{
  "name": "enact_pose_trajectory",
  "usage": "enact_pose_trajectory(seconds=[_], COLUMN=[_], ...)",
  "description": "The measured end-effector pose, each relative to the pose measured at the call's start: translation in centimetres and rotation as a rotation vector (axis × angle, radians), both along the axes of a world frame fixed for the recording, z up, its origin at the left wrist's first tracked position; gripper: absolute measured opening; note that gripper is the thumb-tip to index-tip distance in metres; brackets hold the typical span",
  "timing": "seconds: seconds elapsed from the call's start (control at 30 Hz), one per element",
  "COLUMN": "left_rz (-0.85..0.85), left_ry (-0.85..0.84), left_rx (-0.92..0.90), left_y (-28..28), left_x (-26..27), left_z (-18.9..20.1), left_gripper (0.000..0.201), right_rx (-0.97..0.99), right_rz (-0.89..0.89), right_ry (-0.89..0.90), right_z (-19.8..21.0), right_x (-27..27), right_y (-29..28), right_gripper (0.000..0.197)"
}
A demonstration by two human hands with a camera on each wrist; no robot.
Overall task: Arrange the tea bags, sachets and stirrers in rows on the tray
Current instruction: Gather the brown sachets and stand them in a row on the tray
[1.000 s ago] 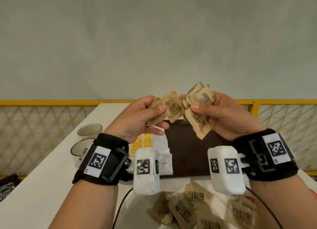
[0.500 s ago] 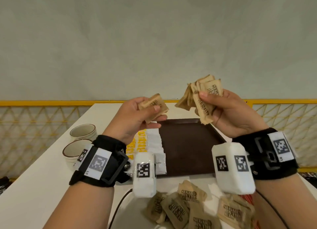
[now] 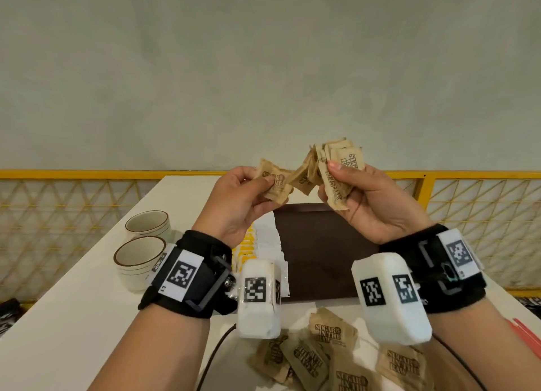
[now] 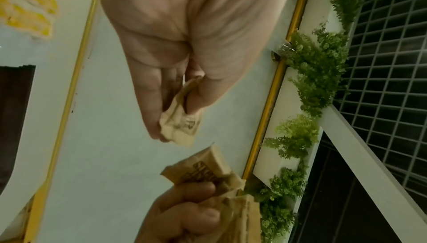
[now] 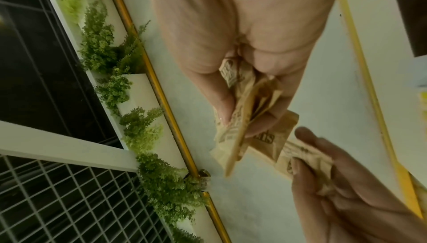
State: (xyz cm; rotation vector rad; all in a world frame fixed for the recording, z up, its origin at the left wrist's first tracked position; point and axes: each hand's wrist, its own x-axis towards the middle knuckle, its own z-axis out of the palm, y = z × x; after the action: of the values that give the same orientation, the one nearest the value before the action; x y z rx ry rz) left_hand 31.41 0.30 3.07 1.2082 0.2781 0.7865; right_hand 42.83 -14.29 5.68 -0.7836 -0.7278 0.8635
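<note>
Both hands are raised above the dark brown tray (image 3: 319, 262). My left hand (image 3: 243, 199) pinches one brown sugar sachet (image 3: 275, 181) between thumb and fingers; the same sachet (image 4: 182, 124) shows in the left wrist view. My right hand (image 3: 369, 203) grips a fanned bunch of brown sugar sachets (image 3: 336, 171), seen close as the bunch of sachets (image 5: 242, 119) in the right wrist view. The single sachet touches the bunch's left edge. On the tray's left part lie rows of white sachets (image 3: 270, 244) and yellow tea bags (image 3: 246, 244).
Two cream cups (image 3: 140, 259) stand on the white table (image 3: 73, 317) to the left. More loose brown sachets (image 3: 316, 355) lie near the front edge, with red stirrers (image 3: 527, 332) at the right. A yellow lattice railing (image 3: 58, 215) runs behind the table.
My left hand has brought its single sachet back right, up against the bunch in my right hand. Both hands stay raised at about the same height.
</note>
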Motion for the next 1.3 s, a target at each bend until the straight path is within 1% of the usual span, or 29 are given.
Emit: enact_pose_trajectory(seconds=[0.03,0.07,0.13,0.27,0.3,0.4,0.47,0.53,0.57,0.63,0.7,0.77,0.8,0.87,0.9,0.97,1.03,1.07,1.13,1.23,1.3], left_rz=[-0.025,-0.043,-0.099,-0.229,-0.261,-0.344,-0.305,-0.138,-0.044,0.047,0.033,-0.029,-0.074,-0.167,-0.214,-0.306,-0.349,-0.334,-0.232,-0.094,-0.067], left_ry=[-0.016,-0.023,-0.017,-0.070,-0.084,-0.138,-0.195,-0.264,-0.302,-0.412,-0.527,-0.591,-0.596,-0.550,-0.509,-0.385,-0.271,-0.233,-0.217,-0.280,-0.296], left_rx=[-0.015,-0.029,-0.070,-0.205,-0.217,-0.241,-0.299,-0.327,-0.309,-0.277,-0.338,-0.432,-0.465,-0.482,-0.466,-0.399,-0.340,-0.319,-0.284,-0.228,-0.174], left_y=[-0.1,-0.2,-0.5,-1.1,-1.4,-2.3,-2.6,-2.5,-2.4,-2.4,-2.5,-2.3,-2.3,-2.4,-2.5,-2.7,-3.0,-3.1,-2.9,-2.7,-2.8], left_x=[0.0,-0.1,0.0,0.5,0.6,1.0,1.4,1.9,2.0,2.2,2.2,2.1,2.1,2.1,2.1,1.9,1.8,1.9,2.1,2.3,2.2], left_z=[0.1,0.2,0.2,0.0,-0.1,-0.1,-0.1,-0.2,-0.3,-0.3,-0.2,-0.1,-0.2,-0.3,-0.4,-0.4,-0.4,-0.4,-0.6,-0.7,-0.8], left_gripper=[0.005,0.009,0.025,0.047,0.049,0.044,0.051,0.059,0.061,0.055,0.040,0.031,0.030,0.027,0.031,0.046,0.053,0.054,0.052,0.047,0.043], right_rx=[0.001,0.004,0.014,0.035,0.038,0.049,0.061,0.069,0.072,0.068,0.036,0.009,0.010,0.031,0.041,0.053,0.061,0.063,0.070,0.086,0.097], right_rz=[-0.006,-0.008,0.009,0.069,0.074,0.048,0.030,0.037,0.052,0.110,0.146,0.143,0.140,0.134,0.130,0.123,0.112,0.105,0.093,0.082,0.081], right_ry=[0.024,0.049,0.102,0.200,0.215,0.261,0.298,0.355,0.391,0.440,0.423,0.389,0.387,0.393,0.381,0.343,0.328,0.331,0.348,0.388,0.405], right_z=[0.0,0.0,-0.1,-0.4,-0.5,-0.5,-0.5,-0.5,-0.6,-0.8,-1.2,-1.7,-1.9,-2.2,-2.4,-2.3,-2.2,-2.2,-2.1,-2.4,-2.6], right_x=[0.0,0.0,0.0,-0.7,-0.9,-1.3,-1.2,-1.3,-1.5,-2.1,-2.7,-3.0,-3.1,-3.0,-2.9,-2.8,-2.6,-2.5,-2.5,-2.7,-2.7], right_y=[0.0,0.0,0.2,0.9,1.1,1.4,1.5,1.6,1.6,1.9,2.4,2.8,3.0,3.3,3.3,3.2,3.1,3.1,3.0,3.2,3.4], right_gripper=[0.021,0.020,0.019,0.020,0.021,0.024,0.026,0.018,0.014,0.013,0.014,0.016,0.018,0.020,0.019,0.017,0.021,0.020,0.017,0.018,0.017])
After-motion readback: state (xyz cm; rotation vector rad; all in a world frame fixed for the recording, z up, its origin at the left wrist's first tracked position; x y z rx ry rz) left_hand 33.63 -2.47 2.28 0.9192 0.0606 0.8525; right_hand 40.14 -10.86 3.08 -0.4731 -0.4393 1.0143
